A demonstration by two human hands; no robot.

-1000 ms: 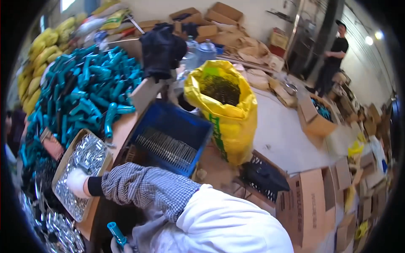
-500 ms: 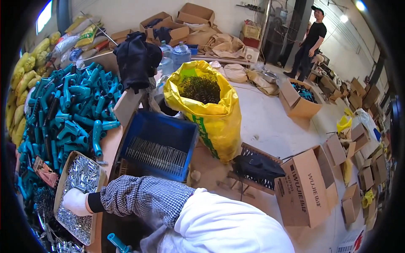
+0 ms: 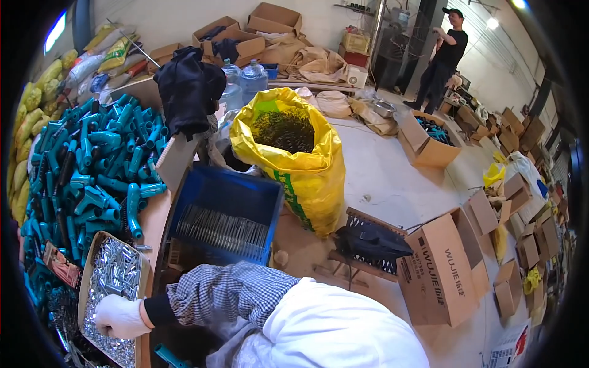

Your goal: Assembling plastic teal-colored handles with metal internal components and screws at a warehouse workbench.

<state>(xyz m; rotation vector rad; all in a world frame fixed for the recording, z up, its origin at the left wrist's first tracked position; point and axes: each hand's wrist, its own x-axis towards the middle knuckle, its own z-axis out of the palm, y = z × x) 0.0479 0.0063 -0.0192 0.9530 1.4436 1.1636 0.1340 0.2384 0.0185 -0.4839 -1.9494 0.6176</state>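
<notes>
My right hand [image 3: 119, 316], in a white glove below a checkered sleeve, is over the lower part of a shallow tray [image 3: 146, 288]. Its fingers curl down among small shiny screws [image 3: 116, 348]; whatever is between the fingertips is hidden. Longer silvery metal pins [image 3: 116, 265] fill the tray's far part. A teal plastic tube-shaped part [image 3: 167, 354] pokes in at the lower edge, below my right wrist. My left hand does not show, and what supports that part is out of sight.
Teal plastic handles [image 3: 101, 159] are heaped behind the tray. A blue bin [image 3: 230, 193] holds thin metal rods. Beyond stands a yellow sack [image 3: 307, 178] of dark small pieces. Cardboard boxes [image 3: 438, 270] stand to the right. Another person [image 3: 446, 58] stands at the back.
My right hand has shifted slightly down and right within the tray, its fingers more curled. The teal part at the lower edge has dropped lower. The person at the back has raised an arm.
</notes>
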